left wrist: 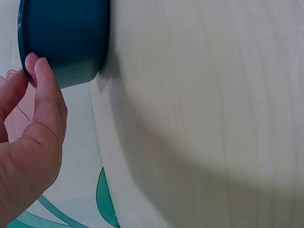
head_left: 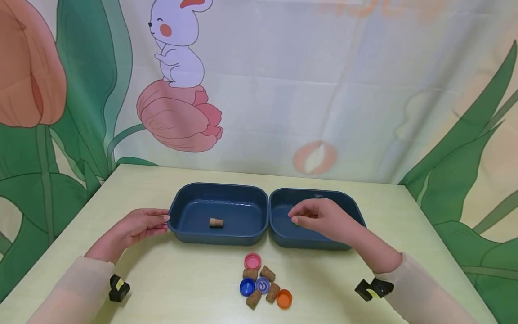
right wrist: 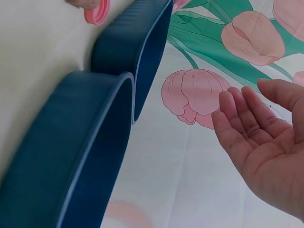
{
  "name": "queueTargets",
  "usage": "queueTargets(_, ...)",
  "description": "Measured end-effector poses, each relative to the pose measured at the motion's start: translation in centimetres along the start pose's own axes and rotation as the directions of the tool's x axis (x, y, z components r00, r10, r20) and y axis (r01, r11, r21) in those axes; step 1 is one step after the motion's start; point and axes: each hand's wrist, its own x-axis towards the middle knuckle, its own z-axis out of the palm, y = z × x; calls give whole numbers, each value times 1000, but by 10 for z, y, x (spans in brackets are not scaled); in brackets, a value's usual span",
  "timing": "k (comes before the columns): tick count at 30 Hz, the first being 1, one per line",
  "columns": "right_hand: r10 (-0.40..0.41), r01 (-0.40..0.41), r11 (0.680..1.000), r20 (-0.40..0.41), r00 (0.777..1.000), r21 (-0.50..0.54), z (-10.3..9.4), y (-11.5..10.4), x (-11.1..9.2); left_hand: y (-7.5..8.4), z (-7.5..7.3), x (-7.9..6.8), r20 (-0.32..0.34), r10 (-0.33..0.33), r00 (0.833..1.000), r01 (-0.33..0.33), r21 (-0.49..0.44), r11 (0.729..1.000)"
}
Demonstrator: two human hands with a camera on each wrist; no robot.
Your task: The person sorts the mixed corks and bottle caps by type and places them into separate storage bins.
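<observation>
I see the left forearm (head_left: 77,281) extending from the near left, the left hand (head_left: 143,225) pinching between thumb and fingers. At the right, the right forearm (head_left: 378,254) slants inward, the right hand (head_left: 323,218) raised, fingers loosely bent.

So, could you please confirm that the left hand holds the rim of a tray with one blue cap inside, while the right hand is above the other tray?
Not quite: the item inside that tray is a cork, as the head view shows; the rest is right.
</observation>
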Motion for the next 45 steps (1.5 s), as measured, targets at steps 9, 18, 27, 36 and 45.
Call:
queueTargets(9,-10,9,999,36,999,42,16,8,-37,0,-1,2,-1,-5,1000,5,6,1000)
queueTargets(18,-11,10,1000,84,996,17,43,23,-57,-3,-3,2,0,-11,1000,11,15,1000)
queueTargets(27,50,-48,999,137,989,-18,70,40,-64,-1,-1,0,-7,-14,1000,14,8,1000)
queueTargets(36,136,-128,990,173,975,-58,93,51,-64,-2,-1,1,-2,-16,1000,16,5,1000)
queueTargets(45,115,-101,990,150,982,-99,106,54,-62,-1,-1,1,0,-15,1000,15,-7,1000)
